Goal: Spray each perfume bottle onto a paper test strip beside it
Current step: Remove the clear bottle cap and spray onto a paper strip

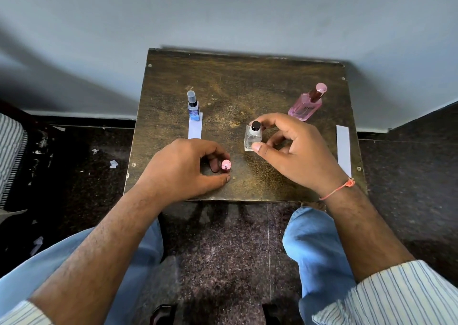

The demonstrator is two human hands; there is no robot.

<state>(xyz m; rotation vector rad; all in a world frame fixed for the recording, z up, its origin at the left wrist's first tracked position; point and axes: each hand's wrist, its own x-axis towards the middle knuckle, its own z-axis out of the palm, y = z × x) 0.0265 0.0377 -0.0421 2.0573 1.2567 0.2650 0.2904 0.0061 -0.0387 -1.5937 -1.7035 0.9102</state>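
Observation:
A small clear square perfume bottle (252, 139) with a black spray top stands at the middle of the brown table (235, 89). My right hand (290, 148) grips it, forefinger on the top and thumb at its base. My left hand (188, 168) rests near the table's front and holds a small pink cap (226, 165) between fingers and thumb. A blue bottle (193, 106) with a clear cap stands at the left on the far end of a white paper strip (195, 129). A pink bottle (308, 102) leans at the back right. Another white strip (344, 148) lies along the right edge.
The table stands against a grey wall (223, 14). Dark speckled floor (74, 163) surrounds it, with paper scraps at the left. My knees in blue trousers (314, 245) sit just below the table's front edge. A striped cloth (10, 156) is at the far left.

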